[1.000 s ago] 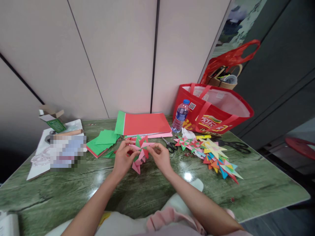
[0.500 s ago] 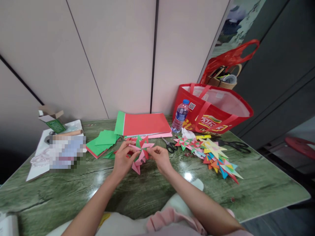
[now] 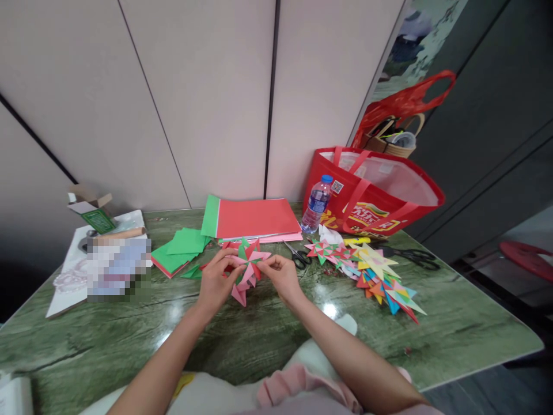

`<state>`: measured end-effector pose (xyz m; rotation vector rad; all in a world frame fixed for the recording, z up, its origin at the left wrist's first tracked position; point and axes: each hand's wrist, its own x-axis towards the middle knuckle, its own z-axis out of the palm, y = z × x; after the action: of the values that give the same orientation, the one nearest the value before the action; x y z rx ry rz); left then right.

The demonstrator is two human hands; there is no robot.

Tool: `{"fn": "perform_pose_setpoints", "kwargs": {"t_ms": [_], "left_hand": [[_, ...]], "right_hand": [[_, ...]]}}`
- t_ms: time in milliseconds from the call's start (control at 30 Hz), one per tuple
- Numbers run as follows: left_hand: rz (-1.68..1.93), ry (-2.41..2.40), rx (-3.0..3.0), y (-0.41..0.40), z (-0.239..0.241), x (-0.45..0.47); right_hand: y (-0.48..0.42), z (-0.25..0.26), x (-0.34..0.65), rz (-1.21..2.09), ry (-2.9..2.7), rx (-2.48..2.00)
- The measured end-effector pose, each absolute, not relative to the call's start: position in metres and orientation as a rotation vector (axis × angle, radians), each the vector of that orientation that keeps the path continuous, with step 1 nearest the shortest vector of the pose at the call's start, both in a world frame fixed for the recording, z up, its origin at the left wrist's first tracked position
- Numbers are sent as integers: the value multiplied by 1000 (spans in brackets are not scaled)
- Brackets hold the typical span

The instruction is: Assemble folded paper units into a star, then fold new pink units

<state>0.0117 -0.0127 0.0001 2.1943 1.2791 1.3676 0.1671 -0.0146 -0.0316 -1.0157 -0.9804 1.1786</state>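
Note:
A folded paper star (image 3: 247, 268) in pink, green and red is held just above the green table (image 3: 242, 340), in the middle of the view. My left hand (image 3: 216, 279) grips its left side with fingers curled round the points. My right hand (image 3: 281, 275) pinches its right side between thumb and fingertips. Both hands touch the star, and part of it is hidden behind my fingers.
Red and green paper sheets (image 3: 254, 218) lie behind the star, with small green squares (image 3: 179, 249) to the left. Scissors (image 3: 297, 256), a pile of finished stars (image 3: 375, 271), a water bottle (image 3: 317, 203) and a red bag (image 3: 375, 193) are on the right. A white board (image 3: 73, 271) lies left.
My right hand has shifted slightly left along the star's edge. The star has turned a little between my fingers. Nothing else has moved.

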Motion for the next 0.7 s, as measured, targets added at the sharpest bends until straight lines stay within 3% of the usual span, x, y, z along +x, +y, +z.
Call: {"fn": "perform_pose_setpoints", "kwargs": {"t_ms": [500,700], "left_hand": [[1392,1191,2288,-10,-6,11],[1351,1197,2285,-11,-5,12]], "right_hand": [[-15,-28,168,1265,-946,-1006],[-13,-35,171,1108,-1024,-1009]]}}
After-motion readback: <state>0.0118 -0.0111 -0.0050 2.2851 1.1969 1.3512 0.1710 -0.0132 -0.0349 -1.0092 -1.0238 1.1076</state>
